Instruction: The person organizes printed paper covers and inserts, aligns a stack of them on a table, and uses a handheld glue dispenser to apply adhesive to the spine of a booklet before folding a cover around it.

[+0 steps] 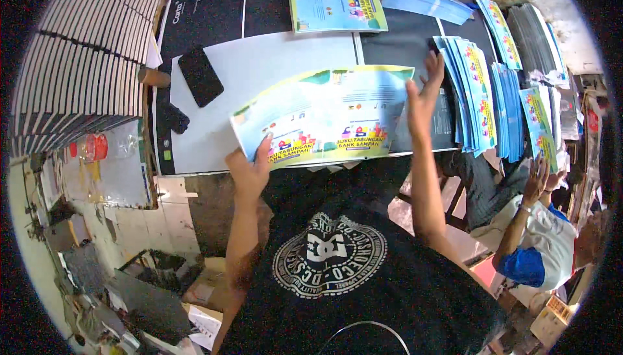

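A wide printed sheet (pixel 324 110), light blue with green and yellow edges and two matching cover designs, is tilted up above the near edge of the table. My left hand (pixel 251 172) grips its lower left corner, thumb on the printed face and fingers behind. Beside the sheet's right edge, my right hand (pixel 425 92) is raised with fingers apart; whether its thumb touches the edge I cannot tell. Past its fingertips lies a fanned stack of folded booklets (pixel 472 95) with the same print. More flat printed sheets (pixel 337 4) lie at the far side of the table.
A black phone (pixel 200 76) rests on the white board (pixel 266 53), near a brown cylinder (pixel 154 77). Tall stacks of dark-edged boards (pixel 78 63) rise at the left. At the right, another person (pixel 542 244) handles a printed booklet (pixel 538 124) beside more piles.
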Available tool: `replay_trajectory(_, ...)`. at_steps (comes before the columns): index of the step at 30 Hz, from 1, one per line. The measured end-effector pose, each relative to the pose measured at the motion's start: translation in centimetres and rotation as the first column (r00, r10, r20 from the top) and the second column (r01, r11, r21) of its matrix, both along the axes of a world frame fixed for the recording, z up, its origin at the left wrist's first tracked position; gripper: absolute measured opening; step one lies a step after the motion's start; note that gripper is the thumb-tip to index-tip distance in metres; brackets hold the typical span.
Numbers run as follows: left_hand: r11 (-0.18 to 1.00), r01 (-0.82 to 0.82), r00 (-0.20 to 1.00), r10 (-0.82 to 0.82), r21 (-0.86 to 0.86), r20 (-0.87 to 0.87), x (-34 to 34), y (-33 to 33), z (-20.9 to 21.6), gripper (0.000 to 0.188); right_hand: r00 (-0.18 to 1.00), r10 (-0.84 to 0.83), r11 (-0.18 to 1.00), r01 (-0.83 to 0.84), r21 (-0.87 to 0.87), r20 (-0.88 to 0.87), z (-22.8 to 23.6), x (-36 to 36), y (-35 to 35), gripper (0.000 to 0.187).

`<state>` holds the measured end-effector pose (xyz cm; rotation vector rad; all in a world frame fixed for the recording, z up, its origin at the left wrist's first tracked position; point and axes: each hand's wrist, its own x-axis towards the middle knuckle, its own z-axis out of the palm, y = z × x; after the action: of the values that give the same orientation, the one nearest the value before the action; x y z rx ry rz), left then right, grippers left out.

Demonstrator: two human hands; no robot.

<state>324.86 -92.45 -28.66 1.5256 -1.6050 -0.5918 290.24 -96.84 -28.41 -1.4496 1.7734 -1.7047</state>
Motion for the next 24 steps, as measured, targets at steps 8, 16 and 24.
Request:
replay_trajectory(8,0.965,0.027,0.96,-0.098,-0.262,-0.261,-1.1,-3.7,0.4,0.017,0.918,0.138,0.925,-0.253,0.282,0.371,1.1,3.0,3.1,0.025)
replay_trajectory(16,0.988,0.147,0.894,-0.149,-0.039,-0.423,0.1,-6.1,-3.8,0.023,0.837,0.347,0.842,-0.477,0.251,0.424,0.3,-0.4,2.5,0.027)
replay_trajectory(24,0.981,0.007,0.853,-0.107,-0.193,-0.511,-1.3,-5.2,-2.2,0.026,0.92,0.254,0.936,-0.311,0.166,0.298,1.7,0.2,4.0,0.02)
